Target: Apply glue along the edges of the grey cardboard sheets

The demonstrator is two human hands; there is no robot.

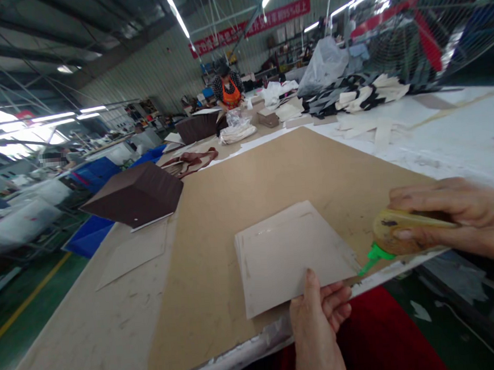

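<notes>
One squeeze bottle [390, 226], gripped by the right hand [471, 213], aims its green nozzle [374, 255] at the right corner of the cardboard stack [287, 256], pinched by the left hand [316, 322].

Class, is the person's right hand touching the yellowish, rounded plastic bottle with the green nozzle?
Touching: the head view shows the right hand gripping the yellowish bottle, thumb across its side.

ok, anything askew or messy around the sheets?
Yes, mildly. The sheets at the left hand aren't squared: lower edges peek out along the far and left sides. The top one has uneven streaks near its left edge. Also, a pale scrap lies loose below the table's near edge.
</notes>
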